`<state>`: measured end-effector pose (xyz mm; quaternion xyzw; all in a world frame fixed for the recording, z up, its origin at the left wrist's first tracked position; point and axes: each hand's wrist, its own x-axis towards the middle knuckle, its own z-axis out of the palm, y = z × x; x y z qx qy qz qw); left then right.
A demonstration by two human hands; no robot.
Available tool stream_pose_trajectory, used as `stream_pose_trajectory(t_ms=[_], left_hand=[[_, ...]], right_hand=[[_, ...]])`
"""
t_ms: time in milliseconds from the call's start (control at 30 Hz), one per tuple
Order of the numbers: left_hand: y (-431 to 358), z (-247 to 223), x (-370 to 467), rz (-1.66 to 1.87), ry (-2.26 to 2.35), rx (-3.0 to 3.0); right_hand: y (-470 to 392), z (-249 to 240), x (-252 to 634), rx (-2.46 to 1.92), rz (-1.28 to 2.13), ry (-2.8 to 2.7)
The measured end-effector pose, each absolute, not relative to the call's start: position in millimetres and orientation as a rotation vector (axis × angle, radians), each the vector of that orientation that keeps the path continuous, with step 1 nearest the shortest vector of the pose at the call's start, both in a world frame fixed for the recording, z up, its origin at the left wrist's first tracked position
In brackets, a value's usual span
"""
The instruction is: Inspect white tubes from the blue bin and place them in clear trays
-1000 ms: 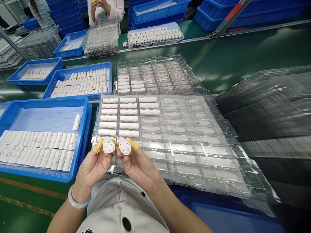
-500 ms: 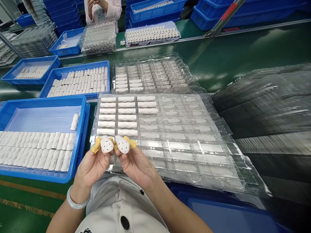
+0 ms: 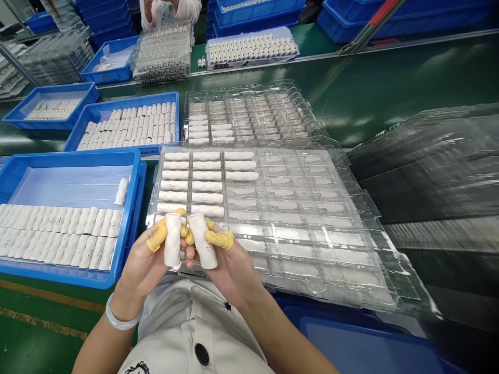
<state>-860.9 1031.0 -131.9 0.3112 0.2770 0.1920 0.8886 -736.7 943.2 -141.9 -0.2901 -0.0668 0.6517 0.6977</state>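
Gripping one white piece each, the fingers of both hands are closed, with yellow covers (image 3: 156,239) on several fingertips. The left hand (image 3: 142,267) pinches the left cylinder (image 3: 172,241); its long axis runs almost straight away from the wearer, its side wall facing up to the view. The right hand (image 3: 236,267) has its thumb laid across the right cylinder (image 3: 198,228), which slants, its near end swung to the right, so the pair spread apart toward the body. Dark marking shows beside that thumb.

Both cylinders are held over the near left part of a clear tray (image 3: 283,218). White pieces (image 3: 206,175) lie crosswise in its two left columns, long axes running left to right; the third column carries three at its far end.

A pale bangle (image 3: 120,318) circles the left wrist. Left of the tray, a blue crate (image 3: 89,280) holds two rows of cylinders pointing away from the wearer, plus a lone one (image 3: 121,191) near its right wall. Beyond sit another filled blue crate (image 3: 178,111) and more clear trays (image 3: 268,111). Across the bench, a co-worker's pale sleeve (image 3: 189,11) shows.
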Motion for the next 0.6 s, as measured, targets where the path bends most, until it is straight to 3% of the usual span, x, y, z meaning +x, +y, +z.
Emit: stream_pose_trajectory(t_ms=[600], left_hand=[[1029.3,-124.8,-855.1,0.435,0.690,0.515]], right_hand=[[944.9,-142.8,-739.9,-0.697,1.422,-0.073]])
